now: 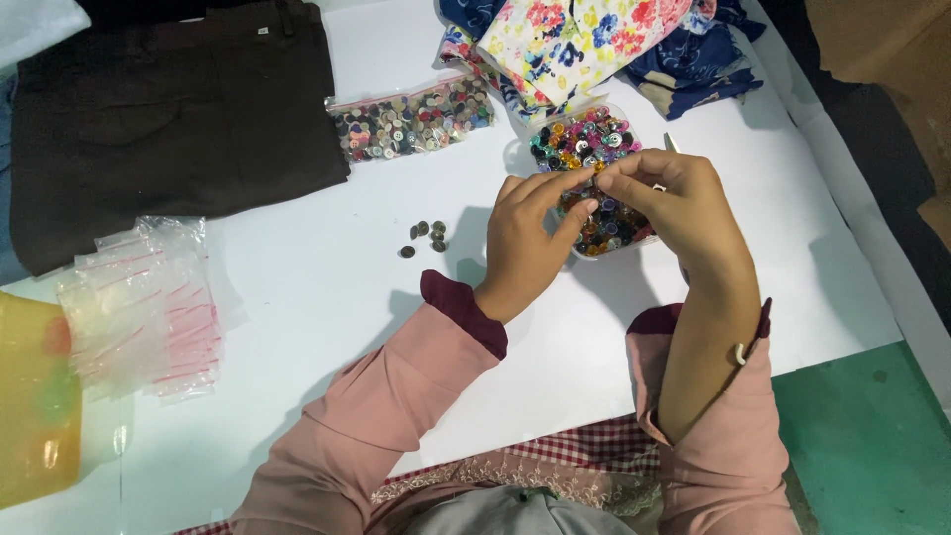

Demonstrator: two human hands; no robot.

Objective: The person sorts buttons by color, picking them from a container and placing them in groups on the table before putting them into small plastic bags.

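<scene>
My left hand (530, 238) and my right hand (684, 203) meet fingertip to fingertip above a clear tray of mixed coloured buttons (584, 139). Something small sits pinched between the fingertips, too small to identify. A few loose dark buttons (424, 236) lie on the white table (327, 287) just left of my left hand. Both arms wear pink sleeves with dark red cuffs.
A clear bag of buttons (411, 119) lies at the back centre. A dark brown garment (168, 109) is at the back left, floral fabric (584, 40) at the back right. A pile of small zip bags (144, 302) and a yellow container (35, 396) sit at the left.
</scene>
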